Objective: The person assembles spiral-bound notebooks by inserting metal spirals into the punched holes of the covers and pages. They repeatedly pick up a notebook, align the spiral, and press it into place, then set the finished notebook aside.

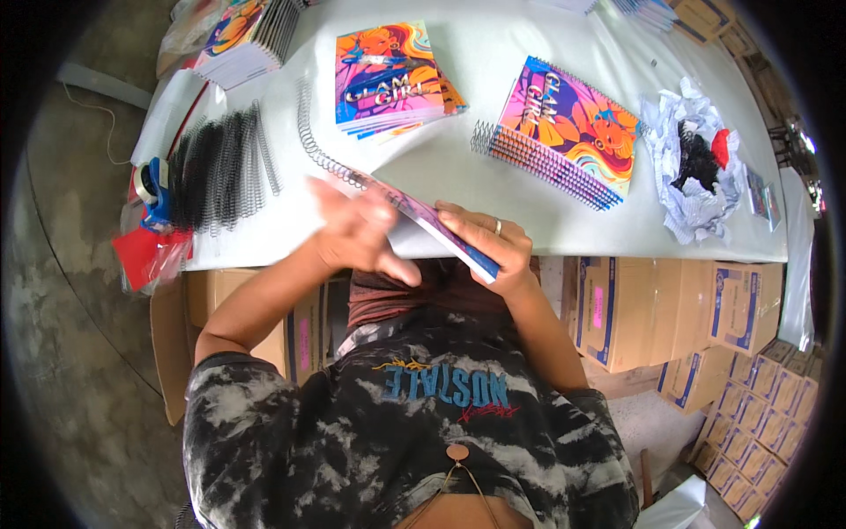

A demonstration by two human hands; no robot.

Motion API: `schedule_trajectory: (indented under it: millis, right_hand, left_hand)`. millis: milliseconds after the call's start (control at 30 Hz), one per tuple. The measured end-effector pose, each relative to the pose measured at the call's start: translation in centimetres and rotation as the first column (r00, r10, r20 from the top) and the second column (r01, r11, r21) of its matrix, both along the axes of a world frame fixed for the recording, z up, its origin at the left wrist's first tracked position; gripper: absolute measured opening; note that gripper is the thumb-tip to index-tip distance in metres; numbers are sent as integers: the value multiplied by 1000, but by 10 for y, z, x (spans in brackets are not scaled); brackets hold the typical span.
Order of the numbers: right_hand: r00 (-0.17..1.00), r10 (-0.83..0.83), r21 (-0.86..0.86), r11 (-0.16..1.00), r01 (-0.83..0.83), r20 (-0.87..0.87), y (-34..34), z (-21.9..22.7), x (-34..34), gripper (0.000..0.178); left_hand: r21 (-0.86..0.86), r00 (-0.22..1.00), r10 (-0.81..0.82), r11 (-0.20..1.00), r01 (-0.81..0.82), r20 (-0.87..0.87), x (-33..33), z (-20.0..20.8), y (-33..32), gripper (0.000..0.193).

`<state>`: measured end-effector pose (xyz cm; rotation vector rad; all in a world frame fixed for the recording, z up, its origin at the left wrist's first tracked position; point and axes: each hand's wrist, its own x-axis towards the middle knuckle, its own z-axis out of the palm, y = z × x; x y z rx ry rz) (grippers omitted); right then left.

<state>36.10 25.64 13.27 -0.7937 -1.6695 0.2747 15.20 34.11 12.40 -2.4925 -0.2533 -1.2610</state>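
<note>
My right hand (492, 245) grips a thin notebook (438, 231) by its lower end, thumb on top, and holds it tilted over the table's front edge. A black spiral coil (310, 145) runs out from the notebook's far end, partly threaded along its edge, and its loose length curves up to the left. Beside that edge is my left hand (357, 231), blurred by motion, with fingers apart and thumb stretched out. Whether it touches the coil, I cannot tell. Ahead lies a stack of colourful notebooks (388, 75) with a pen (379, 61) on top.
Many loose black coils (220, 167) lie at the left, by a blue tape dispenser (155, 192) and a red packet (145, 256). Spiral-bound notebooks (568, 132) are stacked at the right, near crumpled paper (701, 207) holding black scraps. Cardboard boxes (634, 309) stand below the white table (423, 167).
</note>
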Motion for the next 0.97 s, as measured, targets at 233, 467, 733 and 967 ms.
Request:
schedule_trajectory:
  millis: [233, 467, 733, 967]
  right_hand:
    - [1000, -8, -4, 1000, 8, -30, 3, -1, -4, 33]
    - [998, 2, -20, 1000, -1, 68, 1, 4, -16, 38]
    - [999, 50, -35, 998, -50, 12, 3, 1, -15, 37]
    - [999, -28, -71, 997, 27, -17, 5, 3, -11, 38]
  left_hand:
    - [-208, 982, -21, 978, -19, -189, 7, -6, -25, 105]
    - [-96, 977, 181, 981, -171, 114, 27, 30, 9, 115]
    - [-102, 980, 164, 983, -153, 109, 29, 8, -9, 105]
    - [2, 980, -201, 980, 201, 13, 35, 3, -27, 106]
